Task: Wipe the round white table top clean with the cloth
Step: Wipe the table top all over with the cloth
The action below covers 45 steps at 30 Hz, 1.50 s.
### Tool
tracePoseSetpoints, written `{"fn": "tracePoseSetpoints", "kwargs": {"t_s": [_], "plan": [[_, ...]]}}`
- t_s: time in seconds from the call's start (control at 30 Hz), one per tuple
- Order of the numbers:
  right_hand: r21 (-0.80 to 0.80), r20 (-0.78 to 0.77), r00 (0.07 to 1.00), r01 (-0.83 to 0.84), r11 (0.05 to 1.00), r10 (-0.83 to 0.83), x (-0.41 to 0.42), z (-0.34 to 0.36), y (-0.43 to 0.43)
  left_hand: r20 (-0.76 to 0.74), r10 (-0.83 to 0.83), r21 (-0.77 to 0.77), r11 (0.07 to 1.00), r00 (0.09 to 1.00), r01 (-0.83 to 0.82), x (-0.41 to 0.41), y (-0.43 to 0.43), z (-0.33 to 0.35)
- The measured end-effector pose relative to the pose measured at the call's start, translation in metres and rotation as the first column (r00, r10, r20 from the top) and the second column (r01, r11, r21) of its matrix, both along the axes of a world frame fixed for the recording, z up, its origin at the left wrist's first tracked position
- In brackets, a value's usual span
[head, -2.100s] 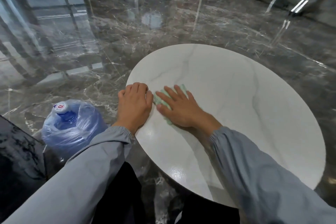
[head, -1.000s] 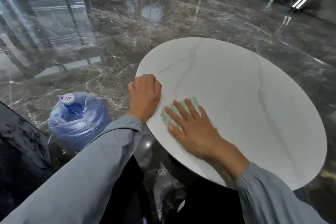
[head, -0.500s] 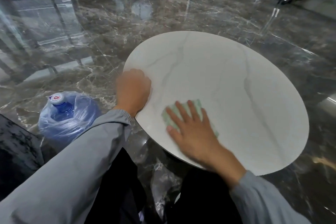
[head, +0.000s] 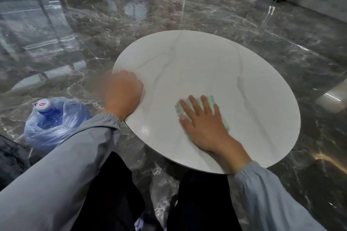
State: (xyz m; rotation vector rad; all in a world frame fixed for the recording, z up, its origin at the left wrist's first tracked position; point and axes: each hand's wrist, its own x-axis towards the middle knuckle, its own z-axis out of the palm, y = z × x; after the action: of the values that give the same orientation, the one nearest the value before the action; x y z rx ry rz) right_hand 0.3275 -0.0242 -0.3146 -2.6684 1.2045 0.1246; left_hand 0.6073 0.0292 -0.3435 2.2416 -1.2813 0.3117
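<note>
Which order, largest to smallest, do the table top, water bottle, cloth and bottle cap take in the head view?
1. table top
2. water bottle
3. cloth, partly hidden under the right hand, so its full size is unsure
4. bottle cap

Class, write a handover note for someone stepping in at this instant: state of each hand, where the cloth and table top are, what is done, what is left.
Left hand: rests on the left rim of the table top, fingers curled; blurred, so a grip is unclear.
Right hand: flat, fingers straight, pressing the green cloth on the near half of the top.
Done: wiping under way; no marks show which parts are finished.
Left: probably work across the far and right areas, then the rim.
</note>
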Motion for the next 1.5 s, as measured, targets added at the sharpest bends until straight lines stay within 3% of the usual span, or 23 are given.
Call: {"fn": "tracePoseSetpoints", "kwargs": {"t_s": [0.1, 0.17, 0.33, 0.4, 0.57, 0.63, 0.7, 0.8, 0.9, 0.97, 1.17, 1.3, 1.5], "plan": [[0.007, 0.048, 0.979, -0.201, 0.980, 0.201, -0.013, 0.003, 0.044, -0.013, -0.004, 0.014, 1.000, 1.000, 0.004, -0.001, 0.000, 0.002], [0.022, 0.047, 0.976, -0.214, 0.977, 0.213, -0.043, 0.004, 0.042, -0.015, -0.002, 0.014, 1.000, 1.000, 0.003, -0.001, -0.001, 0.004], [0.006, -0.036, 0.979, 0.203, 0.979, -0.203, -0.097, 0.008, -0.037, 0.002, 0.003, 0.059, 0.998, 1.000, -0.003, -0.003, -0.002, 0.006], [0.041, -0.036, 0.963, 0.270, 0.962, -0.269, -0.087, 0.006, -0.047, 0.045, -0.007, 0.103, 0.995, 0.999, 0.002, -0.007, -0.002, 0.006], [0.000, 0.009, 1.000, 0.029, 1.000, -0.029, -0.035, 0.002, 0.005, 0.027, -0.037, 0.166, 0.986, 0.999, 0.032, -0.015, 0.000, 0.014], [0.022, 0.036, 0.994, -0.102, 0.995, 0.101, -0.038, 0.003, 0.033, 0.004, -0.100, 0.153, 0.983, 0.995, 0.098, -0.026, 0.004, 0.016], [0.031, 0.066, 0.992, -0.113, 0.993, 0.111, -0.063, 0.004, 0.040, -0.019, -0.193, 0.129, 0.973, 0.981, 0.194, -0.048, 0.011, 0.019], [0.017, 0.032, 0.995, 0.098, 0.995, -0.099, -0.117, 0.006, 0.003, -0.031, -0.324, 0.123, 0.938, 0.946, 0.325, -0.090, 0.022, 0.018], [0.016, -0.020, 0.940, 0.342, 0.940, -0.342, -0.144, 0.009, -0.035, -0.069, -0.343, 0.103, 0.932, 0.937, 0.348, -0.110, 0.030, 0.013], [0.029, -0.018, 0.917, 0.399, 0.916, -0.399, -0.133, 0.007, -0.032, -0.053, -0.352, 0.098, 0.929, 0.934, 0.356, -0.115, 0.033, 0.007], [-0.071, 0.073, 0.993, 0.093, 0.993, -0.088, -0.061, -0.010, 0.078, -0.054, -0.328, 0.061, 0.942, 0.943, 0.331, -0.116, 0.033, 0.007], [-0.110, 0.108, 0.994, -0.017, 0.994, 0.029, -0.091, -0.013, 0.085, -0.044, -0.333, 0.062, 0.940, 0.942, 0.335, -0.115, 0.034, 0.008], [-0.126, 0.100, 0.953, 0.296, 0.947, -0.285, -0.148, -0.007, 0.044, -0.042, -0.326, 0.109, 0.938, 0.944, 0.329, -0.117, 0.033, 0.009]]}}
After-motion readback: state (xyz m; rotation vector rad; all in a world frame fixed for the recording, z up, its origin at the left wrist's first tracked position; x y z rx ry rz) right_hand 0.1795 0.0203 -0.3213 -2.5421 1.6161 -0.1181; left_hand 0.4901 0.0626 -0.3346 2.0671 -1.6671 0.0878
